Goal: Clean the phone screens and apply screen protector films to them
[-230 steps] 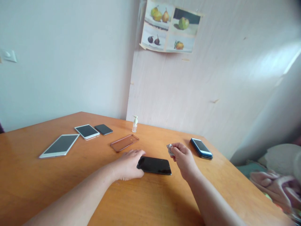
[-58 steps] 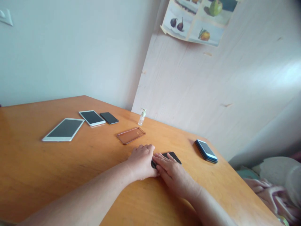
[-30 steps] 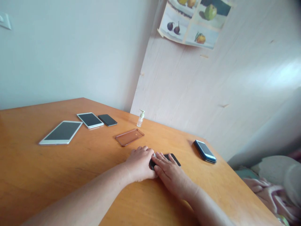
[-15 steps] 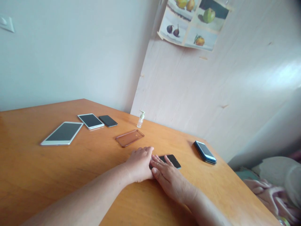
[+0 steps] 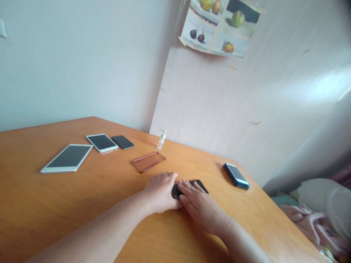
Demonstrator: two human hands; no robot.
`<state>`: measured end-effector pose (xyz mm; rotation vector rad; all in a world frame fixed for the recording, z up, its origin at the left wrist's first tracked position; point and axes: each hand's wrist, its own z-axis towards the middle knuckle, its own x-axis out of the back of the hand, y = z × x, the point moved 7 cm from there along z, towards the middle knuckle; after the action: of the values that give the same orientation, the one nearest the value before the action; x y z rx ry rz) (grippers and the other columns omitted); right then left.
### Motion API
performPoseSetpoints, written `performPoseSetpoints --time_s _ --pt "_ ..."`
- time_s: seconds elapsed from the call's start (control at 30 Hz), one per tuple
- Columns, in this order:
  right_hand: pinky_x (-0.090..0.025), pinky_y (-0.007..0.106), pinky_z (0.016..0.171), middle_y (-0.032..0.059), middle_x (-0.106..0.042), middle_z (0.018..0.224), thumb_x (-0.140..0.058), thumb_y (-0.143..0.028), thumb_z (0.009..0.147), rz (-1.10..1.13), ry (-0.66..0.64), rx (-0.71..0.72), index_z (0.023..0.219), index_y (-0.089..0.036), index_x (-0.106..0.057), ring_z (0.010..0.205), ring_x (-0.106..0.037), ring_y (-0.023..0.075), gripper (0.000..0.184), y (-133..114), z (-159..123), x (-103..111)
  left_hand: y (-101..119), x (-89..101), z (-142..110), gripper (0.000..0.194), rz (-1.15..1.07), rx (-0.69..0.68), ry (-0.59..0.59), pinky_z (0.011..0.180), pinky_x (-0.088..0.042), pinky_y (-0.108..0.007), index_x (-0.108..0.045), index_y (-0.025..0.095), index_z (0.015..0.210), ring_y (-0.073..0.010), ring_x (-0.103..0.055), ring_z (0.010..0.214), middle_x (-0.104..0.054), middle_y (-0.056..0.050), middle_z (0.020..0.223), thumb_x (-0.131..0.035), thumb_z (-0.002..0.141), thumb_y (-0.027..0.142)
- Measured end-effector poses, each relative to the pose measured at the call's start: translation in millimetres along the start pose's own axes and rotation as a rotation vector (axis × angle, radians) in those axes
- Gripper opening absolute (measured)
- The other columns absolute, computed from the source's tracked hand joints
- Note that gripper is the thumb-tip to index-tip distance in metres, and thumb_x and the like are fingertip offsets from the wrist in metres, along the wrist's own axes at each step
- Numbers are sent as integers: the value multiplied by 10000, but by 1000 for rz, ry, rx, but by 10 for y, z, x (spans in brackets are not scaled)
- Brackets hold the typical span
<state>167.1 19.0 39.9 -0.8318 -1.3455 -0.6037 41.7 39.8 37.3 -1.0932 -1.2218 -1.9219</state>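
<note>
A black smartphone [image 5: 202,185] lies flat on the wooden table, its screen facing up. My left hand [image 5: 161,191] braces its left end, gripping it between thumb and fingers. Across the screen my right hand [image 5: 196,201] rests with fingers extended and pressed down. Something small and pale shows at the fingertips; what it is I cannot make out. Just beyond my left hand is a clear brownish phone case [image 5: 148,162]. Behind that case stands a small pump bottle [image 5: 161,140] with a pale green top.
On the left of the table [image 5: 90,204] lie a white tablet [image 5: 67,158], a smaller white-framed device [image 5: 102,142] and a dark phone [image 5: 123,142]. Stacked phones [image 5: 236,176] sit near the right edge. Bedding [image 5: 315,219] is beyond it. Fruit paintings [image 5: 219,29] hang on the wall.
My right hand's fingers have shifted slightly over the phone, baring more of its left end. My left hand still holds that end. The view has moved a little.
</note>
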Motion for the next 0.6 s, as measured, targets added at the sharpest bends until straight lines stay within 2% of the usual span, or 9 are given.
performPoseSetpoints --time_s 0.07,0.23,0.3,0.47,0.53,0.6 --pt "-184 452 1183 85 -380 1515 -225 -399 1014 3 2 -17 1453 -191 -411 1423 -300 209 520 32 7 13 3 6 0 636 -1 -3 1 871 -462 -388 -515 217 1150 -307 -593 1038 -636 -95 1085 -707 607 487" --pt "-164 536 1165 156 -432 1472 -220 -374 1011 -86 31 -221 1409 -130 -463 1403 -340 253 527 456 33 34 17 14 -2 678 7 16 -39 846 -469 -379 -506 217 1144 -311 -590 1040 -627 -96 1109 -734 566 490" --pt "-152 537 1168 142 -420 1483 -221 -388 1011 -54 34 -187 1418 -149 -454 1407 -332 251 526 405 37 31 16 9 -2 690 12 18 -30 847 -470 -383 -504 217 1151 -314 -591 1038 -629 -95 1101 -733 564 499" --pt "-77 516 1188 44 -351 1530 -200 -413 1018 93 -2 86 1473 -276 -370 1430 -282 214 504 -133 20 23 -4 -9 -4 674 10 19 18 885 -465 -396 -467 201 1229 -313 -594 1066 -633 -111 1142 -678 637 445" --pt "-79 513 1188 36 -357 1528 -190 -402 1020 76 -4 78 1471 -284 -371 1429 -284 206 500 -134 24 24 -7 -5 -6 717 4 26 11 888 -467 -400 -452 193 1254 -319 -592 1076 -629 -119 1165 -691 626 443" --pt "-104 523 1180 66 -384 1513 -191 -383 1018 6 5 -34 1453 -249 -408 1418 -310 217 504 73 39 21 -2 -2 -8 783 -4 35 -22 875 -475 -407 -451 192 1256 -332 -589 1077 -627 -119 1167 -728 584 484"
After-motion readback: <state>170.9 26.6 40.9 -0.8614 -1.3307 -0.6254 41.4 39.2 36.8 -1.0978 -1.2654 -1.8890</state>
